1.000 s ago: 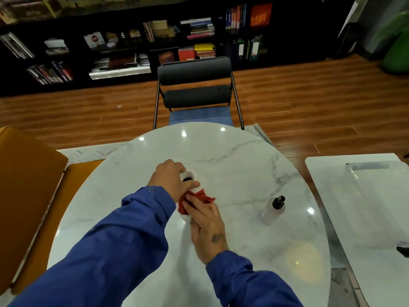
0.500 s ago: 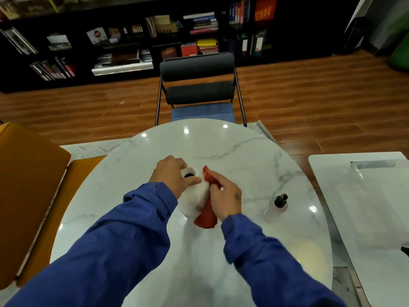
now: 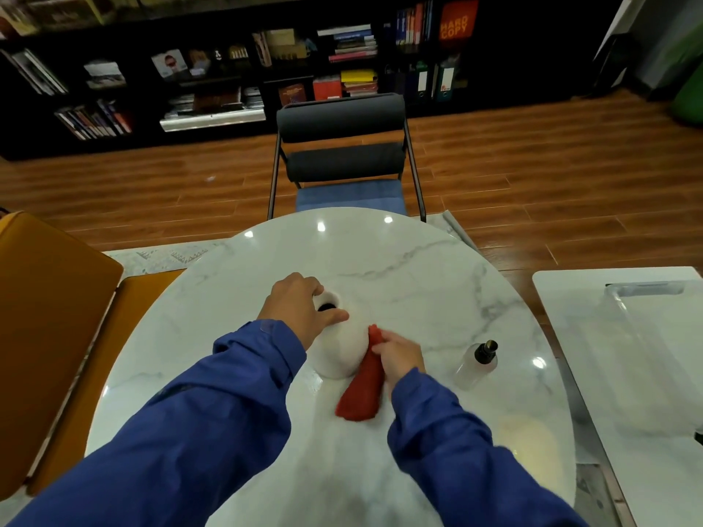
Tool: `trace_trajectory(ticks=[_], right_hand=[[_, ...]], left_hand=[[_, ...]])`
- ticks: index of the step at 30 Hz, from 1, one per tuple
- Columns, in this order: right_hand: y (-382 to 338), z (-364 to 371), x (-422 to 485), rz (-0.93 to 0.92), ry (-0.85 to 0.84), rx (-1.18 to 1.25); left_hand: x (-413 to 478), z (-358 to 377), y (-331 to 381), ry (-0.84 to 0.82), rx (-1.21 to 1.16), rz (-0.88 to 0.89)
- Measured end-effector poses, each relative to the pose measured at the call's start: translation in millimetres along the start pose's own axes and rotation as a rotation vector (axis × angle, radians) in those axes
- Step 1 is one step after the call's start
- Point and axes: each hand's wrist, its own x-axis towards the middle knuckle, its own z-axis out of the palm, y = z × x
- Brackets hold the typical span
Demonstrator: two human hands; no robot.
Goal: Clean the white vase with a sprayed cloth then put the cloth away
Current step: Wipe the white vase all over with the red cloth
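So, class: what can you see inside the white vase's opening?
Only darkness shows inside the white vase. Its mouth is partly covered by the left hand gripping the rim, so any contents cannot be seen.

The white vase is standing upright near the middle of the round table. It has a round, wide body and a narrow neck, and its dark opening is facing up. The red cloth is lying against the right side of the vase, touching it. The cloth is bunched narrow at its top and is hanging down wider, with its lower end reaching the tabletop.
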Motion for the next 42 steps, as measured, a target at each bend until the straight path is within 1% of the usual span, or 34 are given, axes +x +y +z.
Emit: trace_trajectory(ticks=[3, 5, 8, 10, 11, 13, 15, 16, 18, 21, 23, 25, 27, 29, 30, 32, 34, 36, 38, 40, 42], right_hand=[[-38.3, 13.1, -3.9, -0.153, -0.040, -0.045], [-49.8, 18.1, -33.5, -0.298, -0.066, -0.060], [-24.2, 17.2, -76.2, -0.561, -0.076, -0.152], [3.4, 14.3, -87.7, -0.677, 0.000, -0.223], [9.8, 13.5, -85.3, -0.695, 0.033, -0.240], [0.0, 16.5, -69.4, -0.665, 0.032, -0.232], [-28.2, 19.6, -52.0, -0.547, 0.010, -0.240], [-39.2, 19.9, -46.9, -0.518, -0.013, -0.248], [-43.2, 19.7, -50.2, -0.575, -0.035, -0.325], [-1.5, 15.4, -75.6, -0.796, -0.022, -0.394], [23.0, 13.2, -87.3, -0.866, -0.039, -0.381], [20.5, 15.4, -79.2, -0.860, -0.020, -0.333], [-1.5, 19.8, -61.6, -0.746, 0.043, -0.257], [-22.6, 22.8, -51.3, -0.662, 0.024, -0.172], [-24.9, 23.7, -52.5, -0.680, 0.019, -0.184], [-8.4, 22.8, -64.7, -0.776, 0.041, -0.284], [20.4, 19.1, -81.2, -0.777, 0.058, -0.278], [27.4, 17.3, -86.5, -0.704, 0.061, -0.194], [6.4, 20.5, -74.1, -0.643, 0.060, -0.176], [-28.2, 20.6, -52.5, -0.543, 0.002, -0.214], [-52.8, 15.4, -24.9, -0.398, -0.093, -0.277]], left_hand=[[-0.1, -0.3, 1.0, -0.006, 0.021, 0.000], [0.3, -0.4, 0.9, -0.002, 0.003, -0.001], [0.7, -0.4, -0.2, 0.010, -0.019, 0.010], [-0.4, 0.5, -0.8, 0.013, -0.018, 0.015], [-0.6, 0.9, -0.9, 0.015, -0.018, 0.015], [-0.7, 0.8, -0.5, 0.017, -0.019, 0.013], [-0.7, 0.7, 0.2, 0.016, -0.016, 0.007], [-1.2, 0.8, 0.2, 0.012, -0.014, 0.003], [-2.3, 0.2, 0.8, 0.012, -0.014, 0.003], [-2.0, -0.1, -0.2, 0.008, -0.015, 0.009], [-1.1, -0.7, -1.6, -0.004, -0.019, 0.006], [-1.1, -0.6, -1.3, -0.009, -0.008, 0.012], [-1.1, -0.5, 0.0, -0.005, -0.008, 0.012], [-2.0, 0.1, 0.6, -0.005, -0.019, -0.001], [-2.2, 0.1, 0.6, -0.008, -0.019, -0.005], [-1.5, -0.3, 0.2, -0.007, -0.009, -0.001], [-1.0, -1.1, -0.6, -0.008, -0.003, 0.008], [-0.4, -1.3, -0.7, -0.014, -0.002, 0.009], [-0.9, -1.2, -0.2, -0.008, 0.001, 0.007], [-1.3, -0.6, -0.5, 0.001, -0.004, -0.002], [-1.7, -0.7, 0.3, -0.006, 0.012, -0.006]])
